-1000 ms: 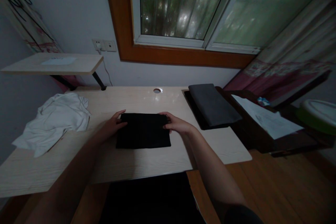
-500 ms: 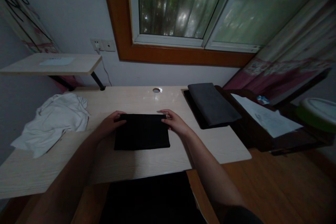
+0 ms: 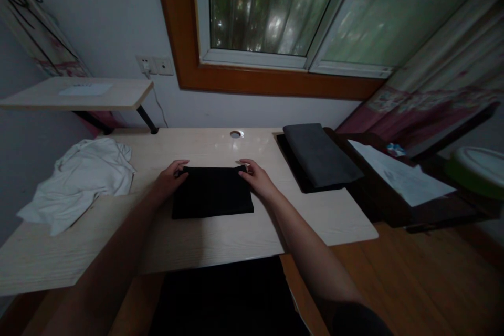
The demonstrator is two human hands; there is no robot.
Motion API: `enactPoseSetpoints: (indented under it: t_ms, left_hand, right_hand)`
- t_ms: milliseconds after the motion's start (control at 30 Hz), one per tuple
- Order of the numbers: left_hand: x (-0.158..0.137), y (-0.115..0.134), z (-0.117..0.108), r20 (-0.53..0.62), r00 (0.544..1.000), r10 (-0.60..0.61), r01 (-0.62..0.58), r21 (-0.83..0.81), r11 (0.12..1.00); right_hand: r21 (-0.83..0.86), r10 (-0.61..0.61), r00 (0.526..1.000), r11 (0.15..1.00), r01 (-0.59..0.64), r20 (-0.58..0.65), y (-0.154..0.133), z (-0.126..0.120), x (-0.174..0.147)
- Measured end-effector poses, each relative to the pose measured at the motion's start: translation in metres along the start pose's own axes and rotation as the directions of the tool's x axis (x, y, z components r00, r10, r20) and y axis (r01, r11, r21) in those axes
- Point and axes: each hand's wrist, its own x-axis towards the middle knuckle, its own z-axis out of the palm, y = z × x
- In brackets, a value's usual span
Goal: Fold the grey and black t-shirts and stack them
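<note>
A folded black cloth (image 3: 212, 192) forms a flat rectangle on the pale wooden desk (image 3: 236, 241). My left hand (image 3: 172, 180) pinches its far left corner between thumb and fingers. At the far right corner, my right hand (image 3: 252, 174) grips it the same way, thumb on top. The far edge dips slightly between the two hands. Folds inside the cloth are too dark to make out.
A crumpled white cloth (image 3: 88, 181) lies on the desk's left, below a raised shelf (image 3: 126, 95). To the right, a grey folded item (image 3: 321, 155) rests on a flat black one. Beyond the desk's right edge, printed paper (image 3: 397, 176) lies on dark furniture.
The black cloth has shifted slightly away from me, with both hands holding its far corners. Its far edge was straight and now dips a little in the middle.
</note>
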Motion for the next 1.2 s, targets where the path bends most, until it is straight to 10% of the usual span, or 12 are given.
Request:
enactPoseSetpoints:
  t_ms: [333,933,1200]
  left_hand:
    - [-0.014,-0.003,-0.01,0.181,0.982,0.05,-0.04,-0.059,0.997]
    - [-0.031,-0.005,-0.025,0.128,0.991,0.049,-0.05,0.004,0.999]
    - [-0.029,-0.011,-0.028,0.086,0.993,0.082,-0.073,-0.101,0.992]
  right_hand:
    - [0.078,-0.005,0.941,0.997,-0.023,0.338,-0.013,-0.01,-0.007]
    - [0.173,-0.014,0.99,0.985,-0.011,0.139,0.005,-0.008,-0.013]
    - [0.022,-0.215,0.974,0.977,0.214,0.07,0.004,-0.01,-0.012]
